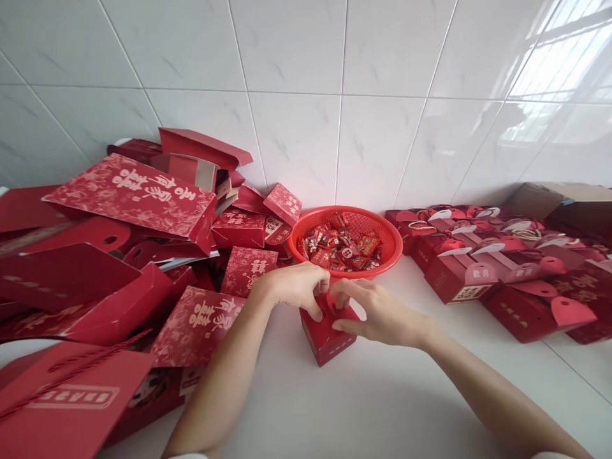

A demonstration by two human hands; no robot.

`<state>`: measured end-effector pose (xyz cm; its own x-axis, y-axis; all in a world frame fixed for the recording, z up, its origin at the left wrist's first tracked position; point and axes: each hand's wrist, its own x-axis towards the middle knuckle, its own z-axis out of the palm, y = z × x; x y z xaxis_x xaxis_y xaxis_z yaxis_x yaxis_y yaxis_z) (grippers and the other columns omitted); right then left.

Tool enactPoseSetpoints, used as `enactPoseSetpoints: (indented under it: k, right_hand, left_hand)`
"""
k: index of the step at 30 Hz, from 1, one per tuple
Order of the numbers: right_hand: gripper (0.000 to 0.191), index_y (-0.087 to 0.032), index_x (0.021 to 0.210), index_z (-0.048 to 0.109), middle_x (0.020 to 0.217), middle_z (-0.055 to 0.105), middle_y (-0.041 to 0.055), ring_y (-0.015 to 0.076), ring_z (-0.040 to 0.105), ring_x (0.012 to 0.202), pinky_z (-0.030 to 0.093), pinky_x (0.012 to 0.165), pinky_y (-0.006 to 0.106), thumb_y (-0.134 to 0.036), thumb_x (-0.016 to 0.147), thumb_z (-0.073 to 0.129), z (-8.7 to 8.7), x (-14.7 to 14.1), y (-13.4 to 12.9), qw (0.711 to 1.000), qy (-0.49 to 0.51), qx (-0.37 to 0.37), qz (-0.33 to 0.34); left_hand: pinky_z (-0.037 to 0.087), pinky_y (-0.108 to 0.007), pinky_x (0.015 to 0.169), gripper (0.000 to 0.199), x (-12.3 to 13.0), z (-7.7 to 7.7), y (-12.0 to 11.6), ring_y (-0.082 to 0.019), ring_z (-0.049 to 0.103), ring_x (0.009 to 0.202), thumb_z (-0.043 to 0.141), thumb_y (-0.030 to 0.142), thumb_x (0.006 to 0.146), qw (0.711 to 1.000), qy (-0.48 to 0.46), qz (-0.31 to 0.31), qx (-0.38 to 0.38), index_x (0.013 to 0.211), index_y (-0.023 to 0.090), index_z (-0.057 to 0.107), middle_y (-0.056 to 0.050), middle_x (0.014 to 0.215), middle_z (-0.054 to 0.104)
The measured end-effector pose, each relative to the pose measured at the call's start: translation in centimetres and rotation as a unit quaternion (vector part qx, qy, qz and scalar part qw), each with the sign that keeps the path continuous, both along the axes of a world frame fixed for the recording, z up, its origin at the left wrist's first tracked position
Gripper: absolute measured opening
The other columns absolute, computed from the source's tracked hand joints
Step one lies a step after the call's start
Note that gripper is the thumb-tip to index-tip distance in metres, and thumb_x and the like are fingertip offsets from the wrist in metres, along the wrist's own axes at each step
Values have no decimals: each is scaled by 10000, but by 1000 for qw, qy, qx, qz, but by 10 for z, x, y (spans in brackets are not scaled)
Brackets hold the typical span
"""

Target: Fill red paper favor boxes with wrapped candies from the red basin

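A small red gift box [327, 341] stands upright on the white surface in front of me. My left hand [300, 287] grips its top from the left, thumb and fingers bent around the upper flaps. From the right, my right hand [370, 309] has its fingers curled over the other side of the top, thumb against the box. The hands partly hide the flaps. Just behind the box sits a red plastic basket [396, 252], which holds several wrapped candies [351, 252] in red and dark wrappers.
On the left lies a heap of loose red boxes [138, 191], some flattened or lying on their sides. Rows of closed red boxes with handles [461, 274] stand at the right. A brown cardboard box [538, 197] is behind them. A tiled wall [291, 140] rises at the back.
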<state>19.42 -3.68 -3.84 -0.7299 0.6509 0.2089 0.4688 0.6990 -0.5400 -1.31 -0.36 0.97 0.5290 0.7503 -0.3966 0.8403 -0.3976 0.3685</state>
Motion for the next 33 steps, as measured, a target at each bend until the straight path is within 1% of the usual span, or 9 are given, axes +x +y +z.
enactPoseSetpoints:
  k: [5, 8, 11, 15, 18, 21, 24, 30, 33]
  right_hand:
    - [125, -190, 874, 622, 857, 647, 30, 165, 571, 755, 437, 662, 286, -267, 887, 720, -4, -4, 1, 998, -58, 28, 21]
    - [121, -182, 834, 644, 903, 645, 53, 186, 584, 820, 445, 697, 303, -261, 881, 722, -6, -5, 1, 995, -71, 68, 0]
    - [85, -181, 865, 687, 967, 648, 78, 212, 602, 887, 467, 739, 328, -258, 899, 694, -8, -2, 0, 993, -84, 73, -26]
    - [83, -183, 889, 722, 997, 655, 92, 231, 609, 943, 485, 774, 346, -226, 919, 659, -8, 3, -7, 993, -88, 63, -53]
    - [101, -174, 844, 723, 973, 658, 94, 236, 604, 963, 481, 773, 335, -197, 912, 653, -6, 4, -11, 991, -94, 61, -67]
    - [117, -157, 785, 720, 939, 659, 91, 222, 606, 914, 465, 733, 311, -164, 890, 669, -2, 6, -13, 987, -125, 49, -87]
    - [130, -143, 747, 722, 907, 663, 81, 198, 605, 849, 456, 765, 317, -140, 872, 688, 3, 10, -12, 982, -165, 56, -68]
    - [93, -156, 754, 717, 823, 654, 59, 187, 590, 801, 438, 810, 329, -114, 828, 679, 16, 27, -9, 972, -198, 124, 35]
    - [117, -168, 718, 671, 772, 623, 43, 183, 557, 770, 424, 769, 321, -77, 778, 632, 23, 47, -11, 966, -200, 160, 29]
  left_hand:
    - [441, -261, 628, 505, 3, 0, -1, -228, 626, 892, 826, 421, 594, 999, 26, 18, 11, 976, 218, 567, -22, 1029, 650]
    - [456, -271, 651, 573, 5, -2, -2, -250, 629, 960, 810, 455, 619, 1000, 17, 15, 8, 1086, 222, 575, -40, 1083, 638]
    - [461, -283, 659, 605, 9, -3, -4, -271, 630, 1000, 784, 456, 658, 1000, 5, 5, -1, 1183, 237, 578, -50, 1117, 638]
    - [458, -295, 631, 450, 17, -3, -7, -263, 651, 917, 733, 436, 714, 1000, 7, -8, -7, 1094, 226, 612, -51, 1076, 659]
    - [460, -297, 628, 324, 23, -4, -10, -268, 653, 904, 701, 394, 748, 999, 9, -46, 4, 1000, 207, 619, -54, 1006, 676]
    - [480, -293, 665, 278, 29, -5, -14, -268, 659, 938, 692, 344, 756, 996, 2, -88, 11, 985, 201, 624, -58, 1015, 691]
    - [501, -289, 709, 324, 33, -8, -17, -261, 667, 958, 699, 347, 759, 994, -15, -109, 7, 1042, 204, 630, -58, 1068, 701]
    - [519, -285, 720, 380, 34, -10, -19, -243, 693, 922, 706, 378, 786, 991, -58, -118, -18, 1122, 214, 639, -60, 1131, 707]
    - [527, -266, 712, 454, 32, -7, -20, -224, 713, 934, 699, 390, 808, 989, -85, -112, -38, 1223, 222, 619, -75, 1240, 676]
